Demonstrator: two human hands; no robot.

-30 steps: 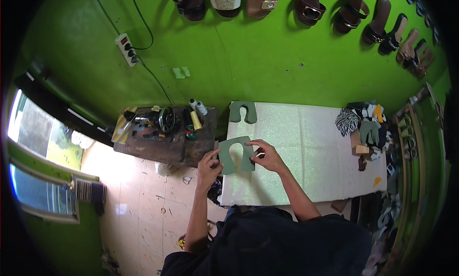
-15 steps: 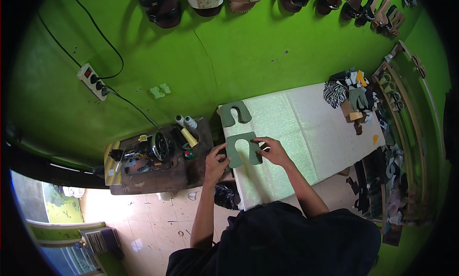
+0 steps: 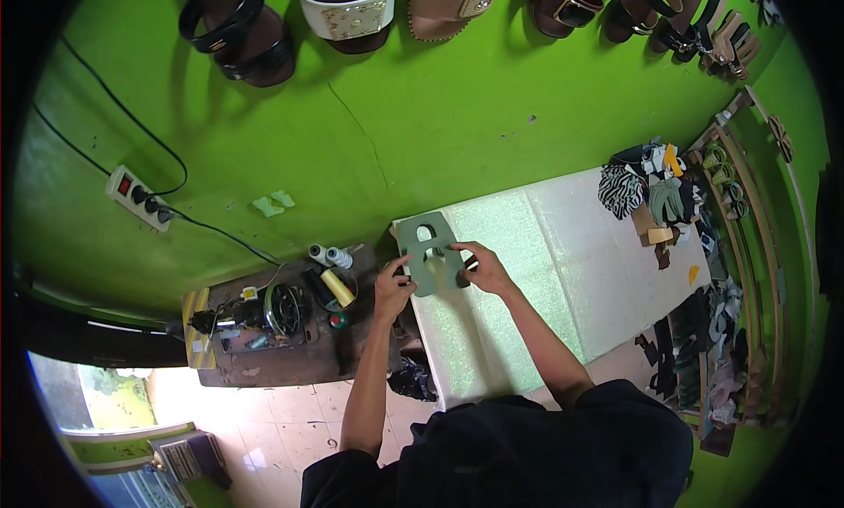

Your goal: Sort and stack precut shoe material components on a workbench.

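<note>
My left hand [image 3: 394, 288] and my right hand [image 3: 485, 269] grip a flat, dull-green U-shaped cut piece [image 3: 453, 266] by its opposite sides. Its curved end points away from me. Thumbs and fingers pinch its edges. Directly behind it, at the far left corner of the white-covered table [image 3: 545, 270], lies another green U-shaped piece [image 3: 409, 235], apparently a small stack. The held piece overlaps the near ends of that one, and whether they touch I cannot tell.
Left of the table stands a dark worktable [image 3: 290, 363] with a sewing machine [image 3: 286, 310], a yellow thread cone [image 3: 336, 288] and white cones. Scraps [image 3: 668, 200] pile at the table's far right. Sandals [image 3: 356, 15] hang on the green wall, where a power strip [image 3: 138, 197] is fixed.
Both hands have carried the held green piece away from me, from in front of the other piece to partly over it. The view has shifted too.
</note>
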